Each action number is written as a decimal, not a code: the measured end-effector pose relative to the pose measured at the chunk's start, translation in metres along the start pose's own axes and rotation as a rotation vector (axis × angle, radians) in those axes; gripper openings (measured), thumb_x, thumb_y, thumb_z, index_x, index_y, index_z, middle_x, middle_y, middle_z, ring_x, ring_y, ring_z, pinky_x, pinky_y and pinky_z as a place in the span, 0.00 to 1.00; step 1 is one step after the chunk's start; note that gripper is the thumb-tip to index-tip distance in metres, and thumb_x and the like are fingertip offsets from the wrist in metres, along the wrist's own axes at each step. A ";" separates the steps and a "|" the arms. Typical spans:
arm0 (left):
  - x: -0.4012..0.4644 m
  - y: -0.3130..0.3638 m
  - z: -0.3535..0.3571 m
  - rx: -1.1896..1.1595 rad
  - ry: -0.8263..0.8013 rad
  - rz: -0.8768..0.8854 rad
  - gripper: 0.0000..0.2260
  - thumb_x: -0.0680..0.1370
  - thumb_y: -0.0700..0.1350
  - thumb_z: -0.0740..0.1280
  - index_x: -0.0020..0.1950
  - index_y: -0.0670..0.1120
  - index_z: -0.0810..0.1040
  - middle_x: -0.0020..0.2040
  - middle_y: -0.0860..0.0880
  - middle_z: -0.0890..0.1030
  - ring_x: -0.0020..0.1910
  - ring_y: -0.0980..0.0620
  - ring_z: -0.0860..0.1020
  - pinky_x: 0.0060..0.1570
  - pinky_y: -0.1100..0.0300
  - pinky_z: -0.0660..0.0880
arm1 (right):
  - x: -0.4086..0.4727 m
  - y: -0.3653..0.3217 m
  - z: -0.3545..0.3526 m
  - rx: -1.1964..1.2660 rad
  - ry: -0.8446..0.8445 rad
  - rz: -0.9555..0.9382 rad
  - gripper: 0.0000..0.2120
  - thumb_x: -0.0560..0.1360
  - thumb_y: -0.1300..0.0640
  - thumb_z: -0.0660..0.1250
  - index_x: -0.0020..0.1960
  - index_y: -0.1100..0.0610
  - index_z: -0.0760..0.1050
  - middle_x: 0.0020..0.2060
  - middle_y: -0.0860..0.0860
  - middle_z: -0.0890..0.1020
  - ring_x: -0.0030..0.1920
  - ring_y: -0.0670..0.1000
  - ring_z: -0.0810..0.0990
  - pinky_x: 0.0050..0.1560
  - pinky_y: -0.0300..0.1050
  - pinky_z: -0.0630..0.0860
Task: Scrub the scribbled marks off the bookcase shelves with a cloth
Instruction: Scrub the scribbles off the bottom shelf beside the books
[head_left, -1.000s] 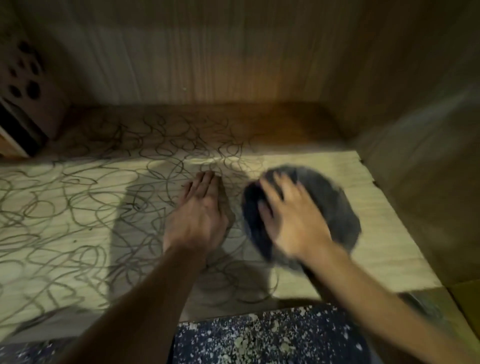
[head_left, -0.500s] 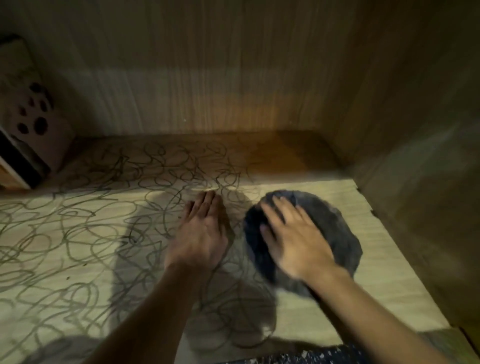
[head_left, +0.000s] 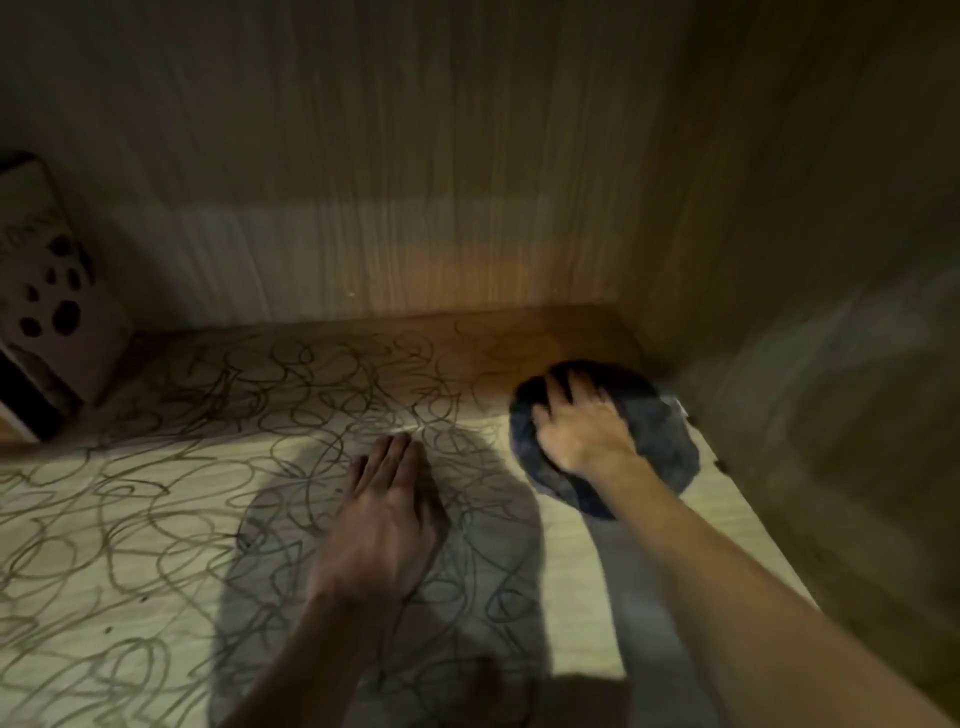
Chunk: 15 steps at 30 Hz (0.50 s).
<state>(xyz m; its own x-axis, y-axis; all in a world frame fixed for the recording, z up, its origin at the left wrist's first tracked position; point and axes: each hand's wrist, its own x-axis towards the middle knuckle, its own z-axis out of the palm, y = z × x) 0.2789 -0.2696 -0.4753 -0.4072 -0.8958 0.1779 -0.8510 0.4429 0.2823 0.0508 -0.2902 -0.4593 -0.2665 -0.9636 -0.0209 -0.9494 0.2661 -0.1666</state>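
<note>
A pale wooden shelf (head_left: 597, 587) is covered with looping dark scribbled marks (head_left: 171, 519) across its left and middle. A dark grey round cloth (head_left: 660, 447) lies flat near the back right corner, where the wood shows few marks. My right hand (head_left: 582, 431) presses down on the cloth with fingers spread over it; the hand is motion-blurred. My left hand (head_left: 382, 512) rests flat on the scribbles in the middle of the shelf, fingers straight and together.
The bookcase's back panel (head_left: 415, 182) and right side wall (head_left: 805, 312) close in the shelf. A pinkish box with dark paw-print spots (head_left: 57, 312) leans at the far left beside a dark book spine (head_left: 26, 400).
My right hand has pushed the cloth away from me, toward the back right corner. My left hand has stayed planted on the shelf. My view has dipped closer in.
</note>
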 end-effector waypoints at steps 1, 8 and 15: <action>-0.001 0.000 0.000 0.005 -0.009 0.005 0.38 0.70 0.57 0.35 0.78 0.46 0.54 0.79 0.51 0.52 0.75 0.59 0.44 0.71 0.63 0.36 | -0.016 -0.018 0.007 0.039 0.006 -0.055 0.25 0.82 0.48 0.47 0.76 0.54 0.57 0.77 0.55 0.55 0.76 0.57 0.53 0.74 0.53 0.53; -0.001 -0.001 0.000 -0.007 -0.009 -0.001 0.32 0.74 0.54 0.42 0.78 0.46 0.54 0.79 0.51 0.52 0.73 0.62 0.41 0.70 0.64 0.35 | -0.019 -0.001 0.007 0.091 0.009 -0.081 0.30 0.80 0.43 0.41 0.78 0.54 0.52 0.77 0.55 0.54 0.77 0.54 0.51 0.75 0.48 0.46; 0.000 0.002 -0.002 -0.033 -0.010 -0.015 0.33 0.74 0.55 0.39 0.78 0.46 0.55 0.79 0.50 0.53 0.77 0.57 0.46 0.72 0.62 0.37 | -0.086 -0.031 0.013 0.094 0.050 -0.182 0.27 0.82 0.45 0.47 0.79 0.51 0.47 0.78 0.52 0.47 0.77 0.50 0.44 0.74 0.43 0.39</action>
<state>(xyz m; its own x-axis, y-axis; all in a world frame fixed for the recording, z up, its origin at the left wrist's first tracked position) 0.2778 -0.2681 -0.4727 -0.3976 -0.9028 0.1639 -0.8459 0.4298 0.3157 0.1056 -0.2163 -0.4652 -0.1023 -0.9925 0.0668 -0.9636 0.0822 -0.2545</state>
